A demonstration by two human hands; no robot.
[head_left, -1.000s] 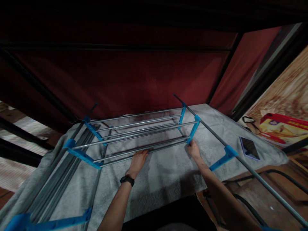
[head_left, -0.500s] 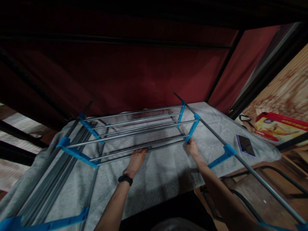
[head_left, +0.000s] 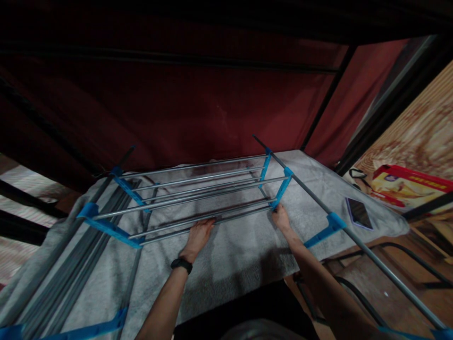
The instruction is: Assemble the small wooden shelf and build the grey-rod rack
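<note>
A rack of grey metal tubes [head_left: 198, 179] and blue plastic brackets lies on a grey blanket. My left hand [head_left: 200, 234], with a dark band at the wrist, is closed around the near lower tube [head_left: 244, 215], left of its middle. At that tube's right end, my right hand [head_left: 281, 217] grips the lower corner of a blue bracket [head_left: 281, 190]; its fingertips are partly hidden. Another blue bracket [head_left: 109, 226] joins the tubes on the left. Long side poles [head_left: 311, 191] run through the brackets toward me.
Several loose grey tubes [head_left: 85, 255] lie in a bundle on the left. A phone [head_left: 359, 213] rests on the blanket [head_left: 240, 264] at the right, with a red and yellow box [head_left: 412, 184] beyond it. Dark metal posts and a red cloth [head_left: 212, 108] enclose the back.
The view has shifted slightly, moving the left side of the rack a little left in the picture. Both hands keep their places on the rack.
</note>
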